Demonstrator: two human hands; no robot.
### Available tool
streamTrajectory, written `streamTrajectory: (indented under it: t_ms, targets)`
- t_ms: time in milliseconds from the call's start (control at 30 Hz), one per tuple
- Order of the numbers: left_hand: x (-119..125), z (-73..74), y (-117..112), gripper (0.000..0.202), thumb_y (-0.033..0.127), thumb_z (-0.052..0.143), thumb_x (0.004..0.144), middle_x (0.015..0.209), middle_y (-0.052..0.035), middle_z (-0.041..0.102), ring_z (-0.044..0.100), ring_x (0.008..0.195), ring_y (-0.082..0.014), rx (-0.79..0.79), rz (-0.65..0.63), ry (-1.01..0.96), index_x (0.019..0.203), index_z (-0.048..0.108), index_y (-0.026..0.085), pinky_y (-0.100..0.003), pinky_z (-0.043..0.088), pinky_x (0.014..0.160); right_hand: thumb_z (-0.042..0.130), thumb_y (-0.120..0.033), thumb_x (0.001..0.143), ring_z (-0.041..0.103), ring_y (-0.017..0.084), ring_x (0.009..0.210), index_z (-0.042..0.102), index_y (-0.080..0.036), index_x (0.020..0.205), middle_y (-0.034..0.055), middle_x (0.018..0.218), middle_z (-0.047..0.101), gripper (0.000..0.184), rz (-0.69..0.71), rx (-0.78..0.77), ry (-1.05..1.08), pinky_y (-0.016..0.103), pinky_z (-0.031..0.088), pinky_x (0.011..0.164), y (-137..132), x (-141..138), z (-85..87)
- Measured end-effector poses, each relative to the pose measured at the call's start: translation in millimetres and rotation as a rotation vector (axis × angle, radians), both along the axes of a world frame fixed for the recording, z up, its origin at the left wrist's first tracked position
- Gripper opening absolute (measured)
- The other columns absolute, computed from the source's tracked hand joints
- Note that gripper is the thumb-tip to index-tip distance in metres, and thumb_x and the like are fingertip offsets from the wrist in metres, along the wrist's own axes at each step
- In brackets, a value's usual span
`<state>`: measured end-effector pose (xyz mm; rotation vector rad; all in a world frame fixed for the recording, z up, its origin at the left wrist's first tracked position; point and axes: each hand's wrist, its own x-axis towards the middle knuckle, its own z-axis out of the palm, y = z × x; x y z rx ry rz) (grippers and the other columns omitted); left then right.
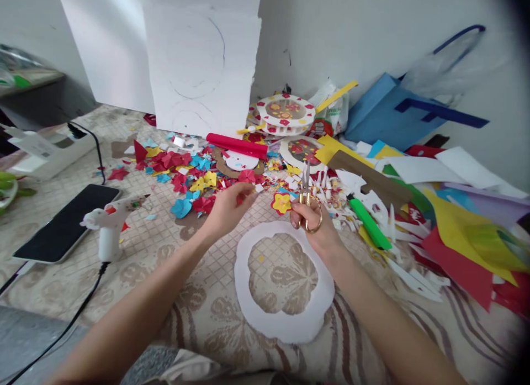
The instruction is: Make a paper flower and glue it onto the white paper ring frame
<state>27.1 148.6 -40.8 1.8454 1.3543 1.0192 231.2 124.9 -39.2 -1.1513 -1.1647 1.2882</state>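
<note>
My left hand is closed in a pinch on a small red paper piece just above the patterned cloth. My right hand grips gold-handled scissors, blades pointing away from me and closed. A red and yellow paper flower lies between the two hands. Below them a white foam ring with a flower-shaped hole lies flat on the cloth. Beyond the hands spreads a heap of red, blue and yellow paper flowers.
A white glue gun with its cord and a dark phone lie at the left. A red paper roll, decorated foam discs, a green marker and stacked coloured paper sheets fill the back and right. White foam boards lean on the wall.
</note>
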Motion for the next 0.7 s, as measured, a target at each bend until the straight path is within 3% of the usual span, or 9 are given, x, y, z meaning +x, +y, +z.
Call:
streamTrajectory:
  t_ms: [100,233,500,700]
  targets:
    - [9.3,0.0,-6.3,0.032,0.042,0.05,0.087,0.082,-0.0064,0.069,0.062,0.07,-0.0139,-0.301,-0.223,-0.227,0.094,0.063,0.014,-0.024,0.046,0.059,0.058,-0.027,0.075,0.043,0.01,0.046,0.047,-0.019,0.053,-0.0037,0.045,0.046,0.026,0.022,-0.011,-0.017,0.026,0.033,0.051,-2.7,-3.7,1.3]
    - [13.7,2.3,-11.6,0.024,0.037,0.06,0.081,0.072,-0.0035,0.068,0.06,0.061,-0.0101,-0.446,-0.274,-0.359,0.087,0.064,0.014,-0.02,0.043,0.054,0.057,-0.028,0.078,0.043,0.01,0.047,0.05,-0.019,0.06,-0.0044,0.046,0.047,0.021,0.052,-0.002,0.0,0.026,0.034,0.052,-6.7,-7.3,-1.3]
    - [14.6,5.9,-13.6,0.018,0.03,0.059,0.082,0.066,-0.0033,0.068,0.061,0.058,-0.0089,-0.477,-0.277,-0.414,0.078,0.062,0.013,-0.019,0.044,0.052,0.061,-0.031,0.079,0.044,0.01,0.047,0.053,-0.019,0.069,-0.0054,0.048,0.047,0.018,0.067,0.01,0.002,0.025,0.035,0.05,-10.1,-10.0,-3.9]
    - [12.3,11.3,-14.5,0.017,0.03,0.059,0.081,0.07,-0.0045,0.069,0.067,0.065,-0.0133,-0.392,-0.163,-0.384,0.076,0.058,0.014,-0.021,0.05,0.057,0.052,-0.043,0.088,0.041,0.009,0.047,0.058,-0.018,0.073,-0.0052,0.046,0.042,0.029,0.078,0.019,-0.031,0.024,0.032,0.05,-13.8,-3.2,2.0]
